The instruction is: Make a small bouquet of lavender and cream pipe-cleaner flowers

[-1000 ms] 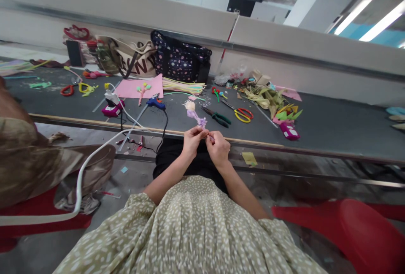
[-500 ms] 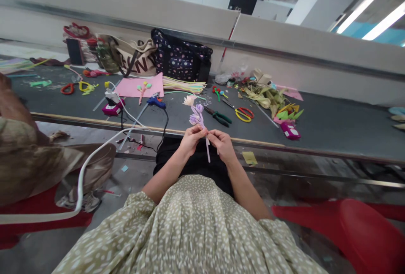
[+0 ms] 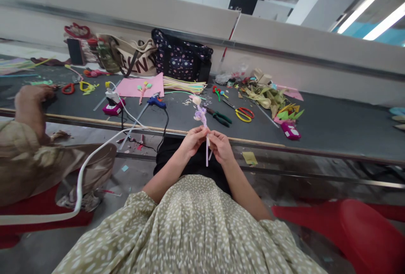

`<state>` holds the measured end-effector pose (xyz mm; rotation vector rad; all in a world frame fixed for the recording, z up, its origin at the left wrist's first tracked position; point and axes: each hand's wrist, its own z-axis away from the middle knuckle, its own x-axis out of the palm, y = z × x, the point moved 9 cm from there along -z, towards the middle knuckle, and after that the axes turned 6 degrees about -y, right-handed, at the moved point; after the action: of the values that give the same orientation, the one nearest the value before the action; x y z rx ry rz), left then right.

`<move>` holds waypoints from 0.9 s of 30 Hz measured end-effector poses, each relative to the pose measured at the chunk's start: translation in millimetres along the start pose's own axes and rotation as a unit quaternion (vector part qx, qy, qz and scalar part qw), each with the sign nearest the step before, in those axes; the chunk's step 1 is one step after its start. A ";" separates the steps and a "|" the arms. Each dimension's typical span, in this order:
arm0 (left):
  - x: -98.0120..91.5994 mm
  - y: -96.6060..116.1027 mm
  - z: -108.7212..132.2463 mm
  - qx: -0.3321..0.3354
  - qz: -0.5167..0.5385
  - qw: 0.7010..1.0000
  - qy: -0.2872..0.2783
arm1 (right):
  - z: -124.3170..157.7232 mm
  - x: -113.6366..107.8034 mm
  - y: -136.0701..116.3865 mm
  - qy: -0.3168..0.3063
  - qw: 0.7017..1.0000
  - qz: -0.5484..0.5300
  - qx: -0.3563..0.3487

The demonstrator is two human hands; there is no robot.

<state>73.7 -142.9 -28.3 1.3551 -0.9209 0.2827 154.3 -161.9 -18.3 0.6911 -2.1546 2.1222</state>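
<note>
A small bunch of pale purple craft flowers (image 3: pixel 200 115), with a cream bloom at its tip, stands almost upright above my lap at the table's front edge. My left hand (image 3: pixel 193 141) pinches it just under the blooms, thumb and fingertips together. Closed on the stems from the other side is my right hand (image 3: pixel 220 145), its fingertips close to the left ones. A thin lilac stem (image 3: pixel 207 155) hangs below my fingers, and a shorter whitish end slants beside it. Behind the flowers lie green-handled pliers (image 3: pixel 218 116) and small pale scraps.
Scissors with red and yellow handles (image 3: pixel 243 112) lie right of the pliers. To the left are a blue glue gun (image 3: pixel 156 101), a pink sheet (image 3: pixel 129 87) and a white cable (image 3: pixel 95 153). A co-worker's hand (image 3: pixel 33 96) rests on the table at far left.
The flowers have turned and shifted slightly right, and a second stem end now shows below my fingers. At far left, the co-worker's hand has reached forward over the table toward the scissors.
</note>
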 end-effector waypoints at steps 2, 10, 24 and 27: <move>-5.8 -0.7 0.0 0.011 -0.015 0.999 0.032 | 0.5 -4.1 -5.6 0.035 0.998 0.044 -0.030; -14.6 7.1 9.4 0.096 -0.119 0.983 0.099 | 16.7 -8.5 -37.2 0.153 0.877 0.434 -0.140; -16.7 26.0 11.6 0.134 -0.191 0.966 0.112 | 19.0 10.6 -45.0 0.077 0.815 0.546 -0.180; -17.1 25.0 10.7 0.130 -0.183 0.969 0.103 | 13.4 1.5 -40.5 0.057 0.871 0.464 -0.149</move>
<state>42.1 -141.0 -23.3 1.6715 -0.4574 0.2588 170.2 -173.8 19.5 -0.6287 -2.9931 1.9008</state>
